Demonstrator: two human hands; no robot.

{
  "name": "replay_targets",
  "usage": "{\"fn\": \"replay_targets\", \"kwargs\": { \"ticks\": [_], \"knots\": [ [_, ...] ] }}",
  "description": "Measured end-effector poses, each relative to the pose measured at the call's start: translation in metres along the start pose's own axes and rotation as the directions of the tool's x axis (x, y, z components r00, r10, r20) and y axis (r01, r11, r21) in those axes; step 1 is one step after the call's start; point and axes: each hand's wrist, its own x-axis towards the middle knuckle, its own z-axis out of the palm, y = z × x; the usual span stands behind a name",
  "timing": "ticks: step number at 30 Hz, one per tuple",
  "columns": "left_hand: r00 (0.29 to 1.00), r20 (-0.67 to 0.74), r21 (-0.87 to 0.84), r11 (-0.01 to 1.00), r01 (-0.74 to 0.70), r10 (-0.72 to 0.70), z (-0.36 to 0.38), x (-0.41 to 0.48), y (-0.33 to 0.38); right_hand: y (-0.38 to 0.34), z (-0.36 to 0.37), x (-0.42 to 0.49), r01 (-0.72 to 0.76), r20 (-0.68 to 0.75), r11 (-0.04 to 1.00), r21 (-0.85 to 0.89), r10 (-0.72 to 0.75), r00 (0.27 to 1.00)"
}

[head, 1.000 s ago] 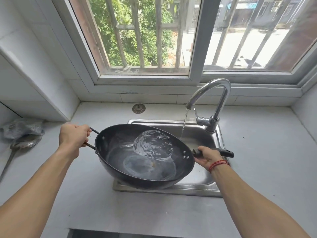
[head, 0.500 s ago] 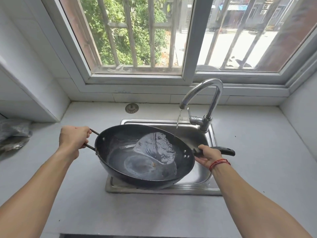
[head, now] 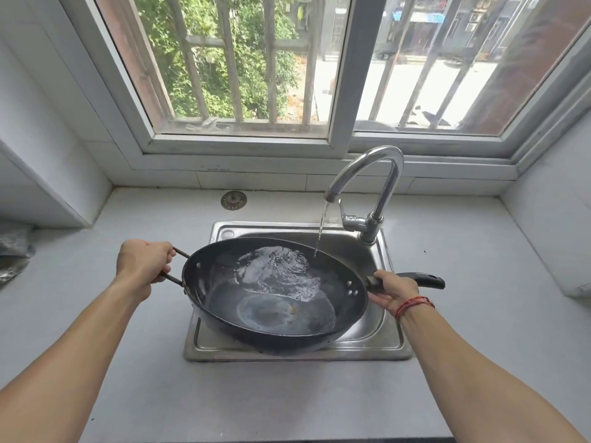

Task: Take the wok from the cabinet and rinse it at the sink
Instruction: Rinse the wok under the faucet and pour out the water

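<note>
Wok [head: 275, 295] held over sink [head: 388, 334], tap [head: 367, 183] running.
Left hand [head: 142, 265] fisted round loop handle [head: 175, 265]; right hand [head: 395, 290] grips long handle [head: 425, 279]. Thin stream lands near far rim; water pooled inside, wok tilted.

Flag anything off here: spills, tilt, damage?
Nothing spilled or broken. The wok, gripped by left hand and right hand, is tilted over the sink, water banked on its far side, deliberate swirling by the look. One small orange speck sits near the pale ring at its bottom.
</note>
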Motion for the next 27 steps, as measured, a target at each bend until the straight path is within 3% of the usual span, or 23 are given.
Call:
{"fn": "replay_targets", "kwargs": {
  "ticks": [16,27],
  "knots": [
    [0.979,0.15,0.017,0.99,0.137,-0.138,0.032,0.007,-0.039,-0.026,-0.036,-0.019,0.129,-0.122,0.987,-0.096,-0.141,0.982],
    [0.956,0.251,0.069,0.988,0.141,-0.154,0.063,0.001,-0.056,-0.055,-0.062,-0.033,0.268,-0.218,0.948,-0.173,-0.302,0.928]
  ]
}}
